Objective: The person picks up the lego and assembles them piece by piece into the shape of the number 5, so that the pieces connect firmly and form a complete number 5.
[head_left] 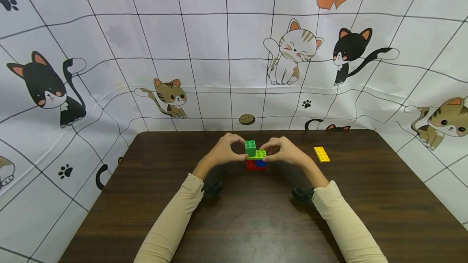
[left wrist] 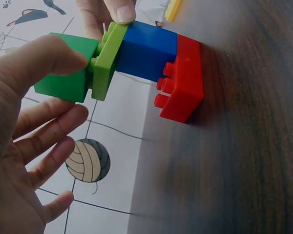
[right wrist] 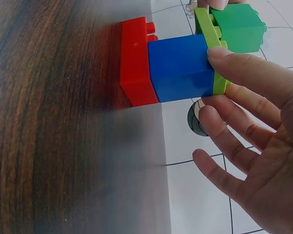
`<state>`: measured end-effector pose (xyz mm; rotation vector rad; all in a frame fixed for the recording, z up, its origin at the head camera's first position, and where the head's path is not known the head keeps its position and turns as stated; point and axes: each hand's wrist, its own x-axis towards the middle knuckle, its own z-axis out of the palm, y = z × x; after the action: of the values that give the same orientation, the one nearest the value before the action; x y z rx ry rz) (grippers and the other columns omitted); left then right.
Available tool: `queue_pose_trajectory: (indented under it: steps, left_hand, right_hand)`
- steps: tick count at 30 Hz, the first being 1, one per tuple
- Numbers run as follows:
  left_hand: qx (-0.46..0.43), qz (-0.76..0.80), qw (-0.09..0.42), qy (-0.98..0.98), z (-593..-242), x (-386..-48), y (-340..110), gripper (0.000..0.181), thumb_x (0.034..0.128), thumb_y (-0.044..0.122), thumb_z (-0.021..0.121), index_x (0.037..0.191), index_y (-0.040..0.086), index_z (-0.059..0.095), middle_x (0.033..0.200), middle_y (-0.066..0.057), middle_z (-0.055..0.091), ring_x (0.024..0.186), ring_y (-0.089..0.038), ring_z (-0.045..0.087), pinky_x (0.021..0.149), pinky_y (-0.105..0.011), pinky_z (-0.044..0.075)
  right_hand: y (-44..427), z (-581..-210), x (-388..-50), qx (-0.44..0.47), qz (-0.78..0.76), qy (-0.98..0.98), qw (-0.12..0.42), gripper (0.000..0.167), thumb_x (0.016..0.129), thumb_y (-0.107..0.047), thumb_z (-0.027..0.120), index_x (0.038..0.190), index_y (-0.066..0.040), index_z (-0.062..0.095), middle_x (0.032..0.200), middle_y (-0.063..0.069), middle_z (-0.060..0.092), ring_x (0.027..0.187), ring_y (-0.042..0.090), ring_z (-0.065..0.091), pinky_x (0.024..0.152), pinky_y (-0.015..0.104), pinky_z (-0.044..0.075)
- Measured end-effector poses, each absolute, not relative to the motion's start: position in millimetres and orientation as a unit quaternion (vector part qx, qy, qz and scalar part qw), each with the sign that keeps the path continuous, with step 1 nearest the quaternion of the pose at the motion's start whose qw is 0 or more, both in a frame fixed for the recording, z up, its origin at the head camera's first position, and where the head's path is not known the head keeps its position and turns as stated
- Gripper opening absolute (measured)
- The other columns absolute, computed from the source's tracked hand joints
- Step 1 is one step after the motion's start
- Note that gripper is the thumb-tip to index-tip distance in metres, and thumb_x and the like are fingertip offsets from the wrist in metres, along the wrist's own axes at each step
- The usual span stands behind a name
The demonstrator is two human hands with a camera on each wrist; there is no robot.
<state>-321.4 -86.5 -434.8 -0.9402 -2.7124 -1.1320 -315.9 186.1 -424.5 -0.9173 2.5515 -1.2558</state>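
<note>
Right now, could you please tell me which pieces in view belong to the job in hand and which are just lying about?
In the job:
green block, pinched by the left hand
lime-green plate, pinched by the right hand
blue block, under that plate
red block, at the bottom

Apparently just lying about:
yellow piece, untouched on the table

Beige sleeves (head_left: pixel 349 224), folded cuffs (head_left: pixel 324 193), dark rounded wrist cameras (head_left: pixel 302 195)
</note>
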Motion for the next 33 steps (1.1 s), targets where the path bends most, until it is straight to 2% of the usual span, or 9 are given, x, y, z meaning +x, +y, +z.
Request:
queue_pose_trajectory:
  steps: [3,7,16,20,27,33]
  left_hand:
    - [-0.299,-0.370,0.009,-0.879,-433.5,-322.9,-87.1,0.042,0.0833,0.026,0.083,0.118,0.007,0.070,0.124,-0.010,0.069,0.116,-0.027,0.053,0.102,-0.051,0.048]
    - [-0.291,-0.369,-0.010,-0.883,-431.4,-325.3,-86.9,0.042,0.0835,0.028,0.082,0.118,0.008,0.070,0.125,-0.011,0.066,0.116,-0.027,0.054,0.102,-0.051,0.049]
    - [-0.298,-0.341,-0.029,-0.891,-425.2,-324.9,-81.4,0.041,0.0833,0.028,0.082,0.116,0.008,0.069,0.121,-0.011,0.066,0.113,-0.026,0.056,0.101,-0.049,0.049]
    - [-0.294,-0.338,-0.026,-0.894,-426.8,-324.1,-81.6,0.041,0.0830,0.027,0.082,0.116,0.008,0.069,0.121,-0.011,0.066,0.113,-0.026,0.056,0.100,-0.049,0.050]
    - [-0.292,-0.347,-0.026,-0.891,-427.1,-325.7,-81.2,0.041,0.0826,0.027,0.083,0.116,0.009,0.068,0.122,-0.011,0.064,0.114,-0.026,0.055,0.101,-0.049,0.049]
    - [-0.302,-0.352,-0.024,-0.886,-427.3,-326.6,-82.7,0.040,0.0828,0.026,0.083,0.116,0.009,0.069,0.115,-0.007,0.068,0.109,-0.023,0.056,0.098,-0.046,0.049]
  right_hand:
    - [186.8,-424.3,-316.4,-0.307,-0.414,0.854,0.076,0.032,0.086,-0.008,0.081,0.116,0.001,0.073,0.106,0.018,0.068,0.095,0.026,0.068,0.081,0.029,0.059]
    - [186.8,-423.3,-318.5,-0.309,-0.408,0.856,0.076,0.032,0.086,-0.013,0.082,0.116,-0.004,0.075,0.105,0.013,0.069,0.094,0.022,0.067,0.082,0.027,0.058]
    - [186.2,-425.2,-320.4,-0.308,-0.406,0.857,0.080,0.031,0.086,-0.014,0.082,0.115,-0.006,0.075,0.104,0.011,0.069,0.094,0.020,0.067,0.083,0.026,0.058]
    - [185.4,-426.2,-319.8,-0.306,-0.408,0.856,0.079,0.031,0.086,-0.014,0.082,0.116,-0.006,0.075,0.106,0.012,0.068,0.095,0.021,0.067,0.084,0.026,0.058]
    - [185.4,-426.2,-320.9,-0.295,-0.405,0.862,0.072,0.033,0.086,-0.005,0.080,0.117,0.002,0.073,0.108,0.020,0.068,0.095,0.026,0.067,0.084,0.032,0.059]
    - [186.2,-426.9,-320.2,-0.300,-0.408,0.859,0.070,0.033,0.086,-0.011,0.082,0.117,-0.003,0.074,0.107,0.015,0.069,0.095,0.022,0.067,0.084,0.029,0.059]
